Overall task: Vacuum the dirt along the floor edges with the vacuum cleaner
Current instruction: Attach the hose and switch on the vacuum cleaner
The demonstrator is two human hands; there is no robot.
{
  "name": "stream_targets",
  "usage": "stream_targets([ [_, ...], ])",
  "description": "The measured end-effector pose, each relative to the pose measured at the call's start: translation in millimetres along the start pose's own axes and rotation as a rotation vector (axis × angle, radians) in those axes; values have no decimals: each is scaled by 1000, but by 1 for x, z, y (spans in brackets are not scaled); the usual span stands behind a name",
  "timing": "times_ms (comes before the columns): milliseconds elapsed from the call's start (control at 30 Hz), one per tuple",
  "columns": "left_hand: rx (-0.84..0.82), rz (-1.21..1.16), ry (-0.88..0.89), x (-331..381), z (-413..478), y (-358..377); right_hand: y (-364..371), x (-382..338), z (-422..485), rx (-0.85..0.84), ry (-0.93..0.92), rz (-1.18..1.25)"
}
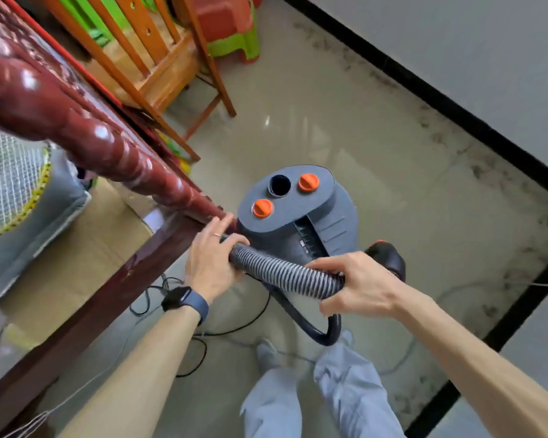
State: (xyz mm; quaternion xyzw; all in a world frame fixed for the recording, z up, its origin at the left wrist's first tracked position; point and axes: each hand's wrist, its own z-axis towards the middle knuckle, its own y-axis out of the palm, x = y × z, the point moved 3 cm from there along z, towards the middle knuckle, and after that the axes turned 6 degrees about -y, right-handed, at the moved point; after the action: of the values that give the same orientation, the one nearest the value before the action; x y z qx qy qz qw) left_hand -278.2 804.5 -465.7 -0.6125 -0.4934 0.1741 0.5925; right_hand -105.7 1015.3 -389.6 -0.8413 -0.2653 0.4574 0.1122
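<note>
Stood on the pale floor (345,128) just in front of the feet: the grey vacuum cleaner (295,213), with 2 orange caps (308,183) and 1 open round hole (279,185) on top. Was bent across its near side: the ribbed hose (285,275), held at both ends, most likely to get it ready for that open hole. Curled around the hose's far end with fingers partly spread: the left hand (211,263), a dark watch (185,300) on its wrist. Closed around the other end, thumb on top: the right hand (358,284). Lay as dark smudges by the black skirting (424,86) along the wall: the dirt (437,137), well apart from the machine and not yet touched. Stood close on the left: a red-brown wooden rail (86,134), with a wooden chair (159,67) and plastic stools (231,30) further off. Could not be seen: the hose tip under the left palm, and any nozzle. Hard to tell too: where the thin cables (234,330) on the floor ended, and what the black round part (388,257) behind the right hand was.
</note>
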Motion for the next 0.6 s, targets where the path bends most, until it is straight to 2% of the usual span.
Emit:
stream_targets([
  [33, -112, 8, 38, -1, -17, 1, 7, 2, -10, 3, 30, -66],
  [100, -267, -54, -83, 3, -58, -4, 20, 3, -31, 97, 101, -249],
  [133, -296, -58, -159, 6, -78, -7, 25, 5, -41, 203, 128, -368],
  [200, -326, 6, -128, 21, -111, -9, 36, 15, -59, 436, 169, -514],
  [233, -347, 11, -97, 31, -124, -9, 41, 23, -67, 540, 227, -502],
  [300, -398, -51, -62, 56, -142, -11, 48, 41, -86, 712, 418, -319],
  [367, -490, -112, -40, 80, -155, -12, 58, 50, -108, 797, 579, -35],
  [433, -594, -148, -12, 101, -167, -12, 66, 49, -131, 864, 657, 198],
  [500, -692, -147, 26, 119, -177, -13, 65, 47, -150, 946, 612, 371],
  [600, -830, -163, 119, 142, -180, -19, 52, 44, -174, 1024, 390, 597],
])
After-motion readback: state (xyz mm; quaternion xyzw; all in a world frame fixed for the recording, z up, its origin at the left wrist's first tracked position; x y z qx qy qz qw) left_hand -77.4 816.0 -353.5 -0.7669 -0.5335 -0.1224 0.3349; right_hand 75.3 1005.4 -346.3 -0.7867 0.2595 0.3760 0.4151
